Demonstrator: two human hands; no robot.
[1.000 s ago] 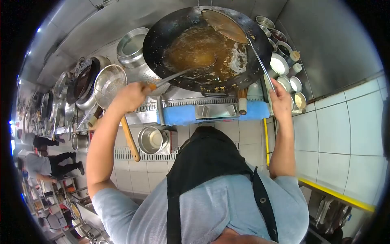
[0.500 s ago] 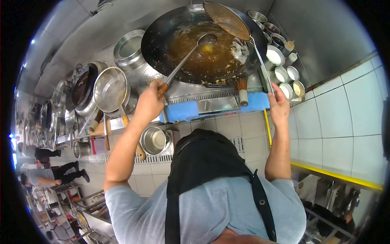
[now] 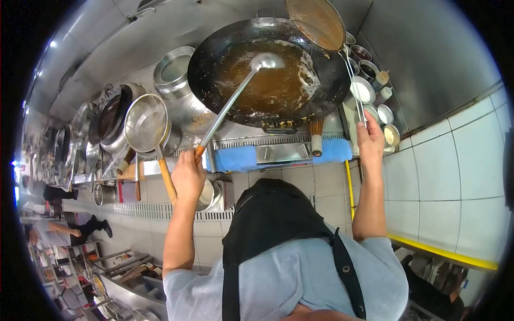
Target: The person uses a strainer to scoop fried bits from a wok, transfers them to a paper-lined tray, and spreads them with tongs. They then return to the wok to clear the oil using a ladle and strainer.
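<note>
The left hand [image 3: 188,174] is closed around the wooden end of a long ladle [image 3: 231,100], whose bowl sits just above the brown liquid [image 3: 270,88] in the big wok [image 3: 210,51] on the stove. The right hand [image 3: 370,140] grips the thin wire handle of a round strainer [image 3: 316,21], held tilted over the wok's far right rim. Small bowls [image 3: 364,90] stand just right of the wok, and a blue cloth [image 3: 235,158] lies along the stove's front edge.
</note>
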